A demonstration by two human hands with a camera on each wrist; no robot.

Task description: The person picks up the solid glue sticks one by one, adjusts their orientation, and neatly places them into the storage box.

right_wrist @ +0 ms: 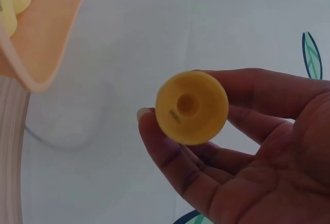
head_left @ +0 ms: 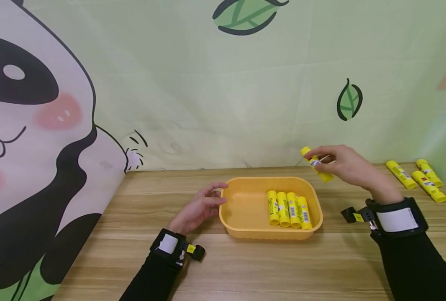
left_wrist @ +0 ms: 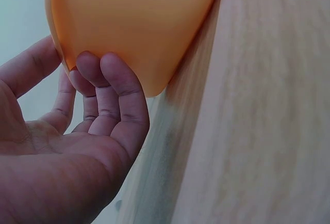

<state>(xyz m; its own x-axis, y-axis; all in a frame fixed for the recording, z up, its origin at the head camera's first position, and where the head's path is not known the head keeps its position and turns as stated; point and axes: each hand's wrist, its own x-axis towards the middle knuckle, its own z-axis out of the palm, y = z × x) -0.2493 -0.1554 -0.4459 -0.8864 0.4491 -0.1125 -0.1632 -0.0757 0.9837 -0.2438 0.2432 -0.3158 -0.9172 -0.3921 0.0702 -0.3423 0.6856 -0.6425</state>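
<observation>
Between the thumb and fingers of my right hand (head_left: 345, 165) is a yellow glue stick (head_left: 316, 164), tilted in the air just beyond the back right corner of the orange plastic basket (head_left: 242, 234). The right wrist view looks straight at the round end of this glue stick (right_wrist: 192, 108). My left hand (head_left: 202, 207) grips the basket's left rim. Seen from the left wrist, its curled fingers (left_wrist: 121, 87) press the outer wall (left_wrist: 139, 22). Inside the basket, several yellow glue sticks (head_left: 283, 209) lie side by side in its right half.
Farther right on the wooden table (head_left: 275, 267) lie 3 more glue sticks: one alone (head_left: 401, 174) and two close together, a front one (head_left: 429, 186) and a back one (head_left: 429, 172). A pale green backdrop (head_left: 208, 104) with a printed panda hangs along the table's back edge.
</observation>
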